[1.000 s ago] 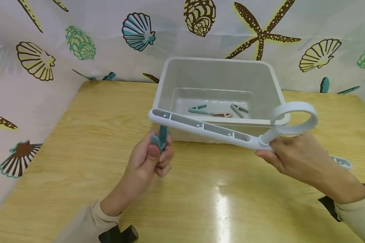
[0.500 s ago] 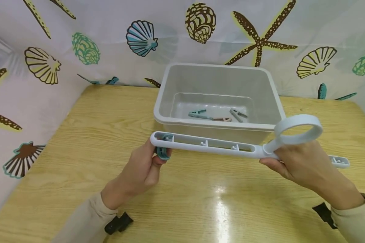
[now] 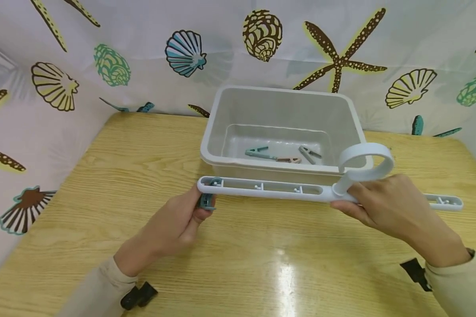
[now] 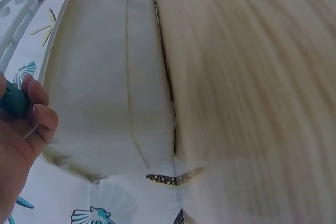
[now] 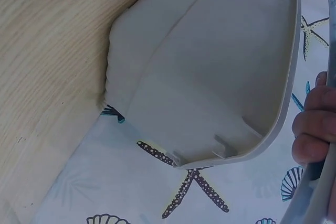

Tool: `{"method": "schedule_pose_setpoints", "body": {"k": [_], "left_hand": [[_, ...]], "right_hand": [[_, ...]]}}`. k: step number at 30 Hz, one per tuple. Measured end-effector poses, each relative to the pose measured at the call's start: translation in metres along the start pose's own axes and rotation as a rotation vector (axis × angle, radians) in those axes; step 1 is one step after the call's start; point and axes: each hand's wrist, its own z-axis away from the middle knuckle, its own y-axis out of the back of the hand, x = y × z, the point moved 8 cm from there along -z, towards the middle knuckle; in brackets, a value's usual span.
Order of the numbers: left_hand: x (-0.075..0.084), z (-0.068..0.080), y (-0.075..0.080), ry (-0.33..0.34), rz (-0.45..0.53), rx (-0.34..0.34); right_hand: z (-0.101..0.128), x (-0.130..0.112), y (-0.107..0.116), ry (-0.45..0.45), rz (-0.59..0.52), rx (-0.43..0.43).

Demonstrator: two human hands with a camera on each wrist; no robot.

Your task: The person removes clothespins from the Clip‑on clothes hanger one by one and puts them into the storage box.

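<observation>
A long white plastic hanger bar [image 3: 277, 190] with a ring hook [image 3: 366, 165] lies level just in front of a white bin [image 3: 282, 99]. My right hand [image 3: 384, 207] grips the bar at the base of the ring. My left hand [image 3: 182, 220] pinches a teal clothespin [image 3: 205, 200] that hangs under the bar's left end. In the left wrist view the teal clothespin [image 4: 13, 100] shows between my fingers, with the hanger bar [image 4: 21, 17] above. The right wrist view shows my fingers [image 5: 312, 124] beside the bin's wall [image 5: 210, 72].
Three clothespins lie in the bin: teal [image 3: 257, 152], tan [image 3: 288, 160], grey [image 3: 309, 154]. The bin stands at the back of a wooden table [image 3: 143, 158]. A shell-and-starfish curtain [image 3: 103, 66] closes off the back and left sides.
The hanger bar has come down from a tilt to level and shifted slightly left. My left hand followed, still pinching the teal clothespin at the bar's left end.
</observation>
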Motion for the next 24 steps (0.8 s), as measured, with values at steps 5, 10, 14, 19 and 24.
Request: {"method": "schedule_pose_setpoints", "body": {"k": [5, 10, 14, 19, 24], "left_hand": [[-0.006, 0.007, 0.004, 0.045, -0.041, -0.037], [-0.006, 0.009, 0.009, 0.059, -0.075, -0.062], [-0.004, 0.007, 0.013, 0.036, -0.126, -0.080], [-0.004, 0.002, 0.016, 0.015, -0.180, -0.111], [-0.005, 0.001, 0.018, 0.029, -0.197, -0.141]], "right_hand": [[-0.002, 0.000, -0.001, 0.023, 0.013, 0.013], [-0.004, -0.002, -0.002, 0.049, 0.031, 0.024], [-0.005, -0.002, -0.002, 0.042, 0.033, 0.015], [-0.005, 0.000, -0.001, 0.014, 0.035, -0.023], [-0.006, 0.000, 0.000, 0.003, 0.034, -0.023]]}}
